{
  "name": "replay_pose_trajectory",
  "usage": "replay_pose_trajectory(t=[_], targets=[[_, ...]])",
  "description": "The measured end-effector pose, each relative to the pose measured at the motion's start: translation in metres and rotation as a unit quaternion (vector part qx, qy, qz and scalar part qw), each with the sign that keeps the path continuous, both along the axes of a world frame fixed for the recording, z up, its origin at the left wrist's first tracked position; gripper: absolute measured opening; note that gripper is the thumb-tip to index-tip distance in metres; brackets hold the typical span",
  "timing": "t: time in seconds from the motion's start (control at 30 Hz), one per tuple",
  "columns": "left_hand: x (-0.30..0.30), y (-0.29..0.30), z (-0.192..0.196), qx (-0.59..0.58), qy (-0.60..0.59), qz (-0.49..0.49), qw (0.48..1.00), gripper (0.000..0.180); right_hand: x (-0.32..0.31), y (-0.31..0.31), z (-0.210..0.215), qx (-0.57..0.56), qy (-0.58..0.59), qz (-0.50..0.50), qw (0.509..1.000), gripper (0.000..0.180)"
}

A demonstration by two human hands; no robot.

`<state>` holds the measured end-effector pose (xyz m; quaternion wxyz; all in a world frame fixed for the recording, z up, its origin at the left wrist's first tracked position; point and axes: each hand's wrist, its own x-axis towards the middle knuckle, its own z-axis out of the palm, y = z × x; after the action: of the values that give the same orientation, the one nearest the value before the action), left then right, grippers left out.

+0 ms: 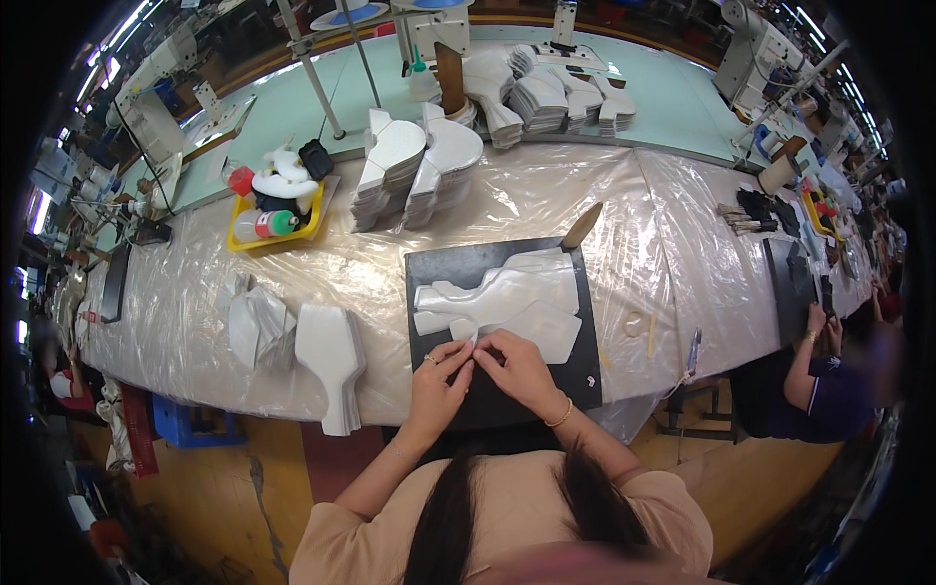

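White cut-out pieces, curved in outline and overlapping, lie on a black board in front of me. At their near edge my left hand and my right hand meet, fingertips pinched together. A small white tip shows between the fingers; it seems to be the narrow end of a white piece. Thumbs and forefingers of both hands are closed on it. A brush-like tool with a tan, pointed end rests at the board's far right corner.
Left of the board lie a stack of white paddle-shaped pieces and a loose white pile. More stacks stand farther back. A yellow tray holds a bottle and other items. At the right, a co-worker's arm reaches over another black board.
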<state>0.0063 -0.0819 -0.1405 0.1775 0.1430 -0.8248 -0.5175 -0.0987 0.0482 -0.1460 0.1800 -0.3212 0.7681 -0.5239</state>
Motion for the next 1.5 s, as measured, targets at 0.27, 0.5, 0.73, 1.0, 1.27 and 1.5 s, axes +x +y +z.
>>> replay_pose_trajectory(t=[0.27, 0.5, 0.73, 1.0, 1.27, 1.5], targets=[[0.003, 0.002, 0.002, 0.01, -0.016, -0.007, 1.0, 0.031, 0.003, 0.0, 0.003, -0.003, 0.009, 0.001, 1.0, 0.011], [0.005, -0.007, -0.012, 0.275, -0.084, 0.018, 0.958, 0.018, 0.003, 0.001, 0.003, -0.025, -0.049, 0.027, 0.998, 0.012], [0.005, -0.018, -0.024, 0.43, -0.056, 0.017, 0.901, 0.024, 0.003, 0.008, -0.007, -0.064, -0.144, 0.037, 0.987, 0.007], [0.002, -0.021, -0.023, 0.438, -0.056, 0.017, 0.897, 0.024, -0.003, 0.02, -0.011, -0.148, -0.276, -0.05, 0.948, 0.006], [0.011, -0.041, -0.032, 0.395, -0.099, 0.041, 0.912, 0.026, -0.037, 0.053, -0.002, -0.281, -0.444, -0.116, 0.843, 0.004], [0.014, -0.015, -0.033, 0.366, -0.091, 0.032, 0.926, 0.022, -0.014, 0.06, 0.006, 0.154, 0.036, -0.078, 0.984, 0.032]])
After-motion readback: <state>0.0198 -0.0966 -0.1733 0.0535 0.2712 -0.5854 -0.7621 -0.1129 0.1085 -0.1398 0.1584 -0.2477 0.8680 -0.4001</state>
